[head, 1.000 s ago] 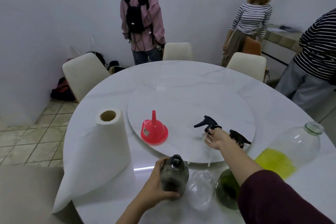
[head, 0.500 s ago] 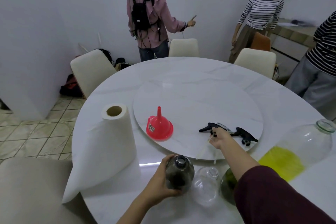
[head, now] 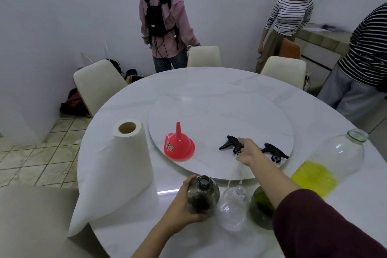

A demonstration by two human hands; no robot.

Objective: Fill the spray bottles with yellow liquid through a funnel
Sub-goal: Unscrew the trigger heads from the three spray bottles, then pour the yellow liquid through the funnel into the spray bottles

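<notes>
Spray head now lying flat, right hand on it

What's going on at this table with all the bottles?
A person is getting spray bottles ready to fill. Their left hand grips an open dark bottle, while the right hand is at a black spray head on the turntable. The red funnel sits unused, and the jug of yellow liquid stands nearby.

1. Desk: glossy white marble-look top.
2. Funnel: smooth red plastic.
3. Paper towel roll: matt, soft white paper.
4. Large bottle: clear, shiny.
5. Trigger sprayers: black plastic.
</notes>
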